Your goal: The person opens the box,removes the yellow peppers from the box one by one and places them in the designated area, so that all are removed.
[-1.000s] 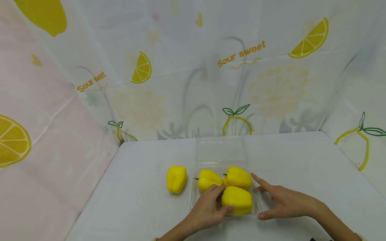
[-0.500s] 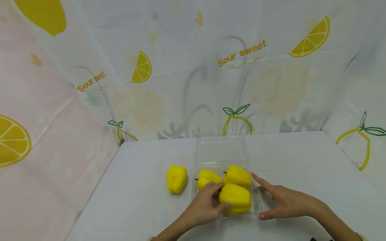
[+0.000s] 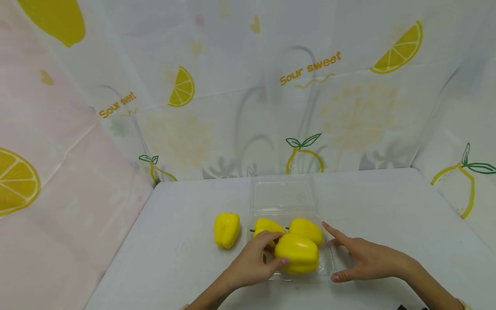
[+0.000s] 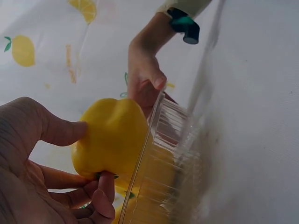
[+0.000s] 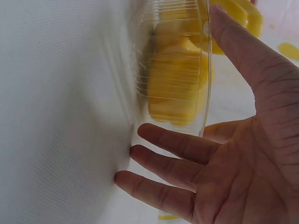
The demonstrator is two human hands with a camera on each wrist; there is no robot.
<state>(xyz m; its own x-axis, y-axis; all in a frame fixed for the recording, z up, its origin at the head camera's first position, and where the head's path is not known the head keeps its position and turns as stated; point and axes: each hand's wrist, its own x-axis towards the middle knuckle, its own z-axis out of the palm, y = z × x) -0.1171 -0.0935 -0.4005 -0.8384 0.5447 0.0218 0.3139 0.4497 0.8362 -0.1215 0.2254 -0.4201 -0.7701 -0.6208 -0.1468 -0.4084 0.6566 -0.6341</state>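
Note:
My left hand (image 3: 253,260) grips a yellow bell pepper (image 3: 297,254), thumb at the near side and fingers at the stem end. In the left wrist view this pepper (image 4: 112,135) stands above the rim of the clear plastic clamshell container (image 4: 161,121). Two more yellow bell peppers lie inside, one at the back left (image 3: 267,226) and one at the back right (image 3: 306,229). Spread along the container's right side is my right hand (image 3: 360,260). In the right wrist view its thumb is at the rim and its straight fingers reach low beside the wall.
The container's clear lid (image 3: 284,193) is folded back flat behind it. Another yellow bell pepper (image 3: 227,230) sits on the white table (image 3: 186,267), left of the container. A lemon-printed cloth (image 3: 217,142) hangs behind and at both sides.
The gripped pepper has moved left and somewhat up with my left hand. The back-right pepper has shifted slightly. My right hand stays at the container's side.

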